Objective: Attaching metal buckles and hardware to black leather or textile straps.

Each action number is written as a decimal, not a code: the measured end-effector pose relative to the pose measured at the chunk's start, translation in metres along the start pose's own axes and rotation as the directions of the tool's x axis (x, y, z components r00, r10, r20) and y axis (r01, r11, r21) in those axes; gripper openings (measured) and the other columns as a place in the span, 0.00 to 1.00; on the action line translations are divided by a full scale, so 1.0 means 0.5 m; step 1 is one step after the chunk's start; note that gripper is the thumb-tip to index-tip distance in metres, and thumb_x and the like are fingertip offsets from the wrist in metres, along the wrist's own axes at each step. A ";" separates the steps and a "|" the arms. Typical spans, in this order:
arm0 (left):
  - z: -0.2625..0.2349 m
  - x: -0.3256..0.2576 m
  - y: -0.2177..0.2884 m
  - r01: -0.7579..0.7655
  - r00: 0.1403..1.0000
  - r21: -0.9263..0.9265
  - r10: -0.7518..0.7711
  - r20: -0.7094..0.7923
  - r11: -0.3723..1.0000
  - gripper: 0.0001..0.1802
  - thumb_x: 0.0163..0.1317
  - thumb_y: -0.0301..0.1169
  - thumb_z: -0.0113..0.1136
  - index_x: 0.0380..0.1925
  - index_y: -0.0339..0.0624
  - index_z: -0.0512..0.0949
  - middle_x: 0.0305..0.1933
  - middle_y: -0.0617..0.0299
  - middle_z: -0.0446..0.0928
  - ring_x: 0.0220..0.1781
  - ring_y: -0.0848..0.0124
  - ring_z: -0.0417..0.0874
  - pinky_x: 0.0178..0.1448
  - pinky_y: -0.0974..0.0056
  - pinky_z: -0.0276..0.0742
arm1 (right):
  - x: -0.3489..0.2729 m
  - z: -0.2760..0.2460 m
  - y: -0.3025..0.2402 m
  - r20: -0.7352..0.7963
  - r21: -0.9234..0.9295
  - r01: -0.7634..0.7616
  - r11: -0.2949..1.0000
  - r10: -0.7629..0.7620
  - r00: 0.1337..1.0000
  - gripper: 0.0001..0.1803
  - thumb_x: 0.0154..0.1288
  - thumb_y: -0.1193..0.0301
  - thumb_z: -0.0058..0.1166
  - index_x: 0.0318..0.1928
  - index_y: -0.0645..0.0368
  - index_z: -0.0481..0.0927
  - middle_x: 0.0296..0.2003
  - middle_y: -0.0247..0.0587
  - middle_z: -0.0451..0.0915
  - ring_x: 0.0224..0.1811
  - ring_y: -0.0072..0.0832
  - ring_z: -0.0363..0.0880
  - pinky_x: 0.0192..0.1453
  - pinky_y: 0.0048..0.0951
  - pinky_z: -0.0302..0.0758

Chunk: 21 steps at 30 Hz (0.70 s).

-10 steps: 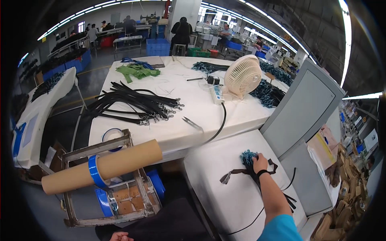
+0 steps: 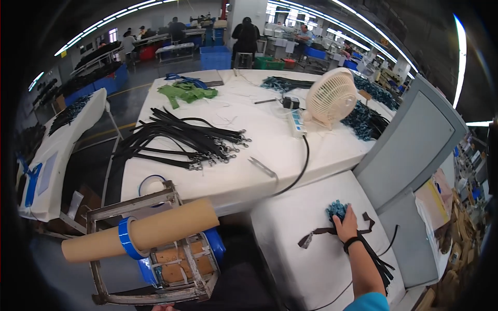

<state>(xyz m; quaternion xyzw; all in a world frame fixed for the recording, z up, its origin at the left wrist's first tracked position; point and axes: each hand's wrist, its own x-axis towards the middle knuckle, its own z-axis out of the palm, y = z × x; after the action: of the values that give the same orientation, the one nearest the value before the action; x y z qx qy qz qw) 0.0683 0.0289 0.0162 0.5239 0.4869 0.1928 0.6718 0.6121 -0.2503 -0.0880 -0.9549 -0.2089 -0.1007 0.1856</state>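
My right hand (image 2: pixel 346 226) lies on a bundle of black straps (image 2: pixel 377 258) with blue-green ends (image 2: pixel 337 209), its fingers stretched out and the thumb apart. The bundle rests on a white padded surface (image 2: pixel 282 228). A dark strip of cloth (image 2: pixel 317 235) runs crosswise beneath the bundle, its frayed end to the left. Only a sliver of my left hand (image 2: pixel 164 308) shows at the lower edge; its fingers are mostly hidden.
Black straps with metal clips (image 2: pixel 181 137), tweezers (image 2: pixel 263 167), green cloth (image 2: pixel 187 93) and a fan (image 2: pixel 332 98) are on the white table. A grey panel (image 2: pixel 415 129) stands to the right. A cardboard tube with blue tape (image 2: pixel 171 230) lies across a worn frame at left.
My right hand has gone from fingers curled round the bundle to fingers laid out along it. My left hand has mostly slipped below the lower edge. The whole view has shifted slightly.
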 end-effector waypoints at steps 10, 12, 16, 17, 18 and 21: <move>-0.001 0.042 0.000 -0.044 0.999 0.048 0.043 0.028 0.998 0.10 0.64 0.29 0.53 0.31 0.32 0.80 0.28 0.61 0.81 0.27 0.78 0.78 0.33 0.73 0.73 | -0.018 -0.100 -0.473 0.208 0.799 0.094 0.594 -0.419 0.884 0.07 0.61 0.75 0.56 0.38 0.65 0.81 0.30 0.42 0.81 0.32 0.26 0.78 0.36 0.24 0.74; -0.009 0.038 0.000 -0.053 0.999 0.035 0.054 -0.008 0.998 0.10 0.65 0.29 0.53 0.31 0.32 0.80 0.28 0.62 0.81 0.27 0.78 0.78 0.32 0.74 0.72 | 0.017 -0.070 -0.571 0.101 0.799 0.296 0.524 -0.602 0.792 0.08 0.61 0.74 0.55 0.39 0.63 0.82 0.30 0.43 0.80 0.29 0.29 0.78 0.34 0.26 0.73; -0.040 0.033 -0.005 -0.028 0.997 0.011 0.028 -0.069 1.000 0.10 0.65 0.30 0.54 0.32 0.34 0.78 0.28 0.62 0.80 0.27 0.79 0.77 0.32 0.73 0.73 | 0.099 0.014 -0.737 0.042 0.763 0.448 0.467 -0.726 0.686 0.10 0.61 0.71 0.55 0.40 0.63 0.81 0.26 0.44 0.76 0.26 0.33 0.74 0.32 0.30 0.71; -0.048 0.031 -0.009 -0.032 0.995 -0.008 0.031 -0.098 0.999 0.09 0.65 0.30 0.54 0.33 0.34 0.78 0.29 0.62 0.80 0.27 0.79 0.77 0.32 0.73 0.73 | 0.120 0.031 -0.768 0.092 0.740 0.443 0.507 -0.728 0.679 0.10 0.60 0.70 0.56 0.40 0.62 0.82 0.27 0.44 0.76 0.29 0.36 0.75 0.36 0.32 0.72; -0.056 0.026 -0.012 -0.040 0.992 -0.014 0.038 -0.122 0.999 0.09 0.65 0.30 0.54 0.33 0.34 0.78 0.29 0.62 0.80 0.27 0.79 0.77 0.32 0.73 0.73 | 0.132 0.054 -0.793 0.083 0.749 0.451 0.485 -0.744 0.662 0.10 0.60 0.70 0.56 0.40 0.62 0.82 0.27 0.44 0.76 0.29 0.36 0.75 0.36 0.32 0.72; -0.074 0.006 -0.034 0.003 0.982 -0.088 -0.020 -0.188 0.996 0.09 0.66 0.31 0.54 0.37 0.35 0.76 0.31 0.63 0.80 0.27 0.79 0.77 0.32 0.74 0.73 | 0.166 0.106 -0.859 -0.011 0.611 0.624 0.486 -0.784 0.621 0.12 0.57 0.68 0.58 0.39 0.62 0.81 0.30 0.47 0.76 0.37 0.43 0.75 0.45 0.38 0.72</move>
<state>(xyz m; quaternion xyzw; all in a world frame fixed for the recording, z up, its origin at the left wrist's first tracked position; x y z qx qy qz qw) 0.0337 0.0437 0.0005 0.4707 0.5423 0.2587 0.6460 0.5050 0.1633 0.0203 -0.6858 -0.6275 0.0286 0.3677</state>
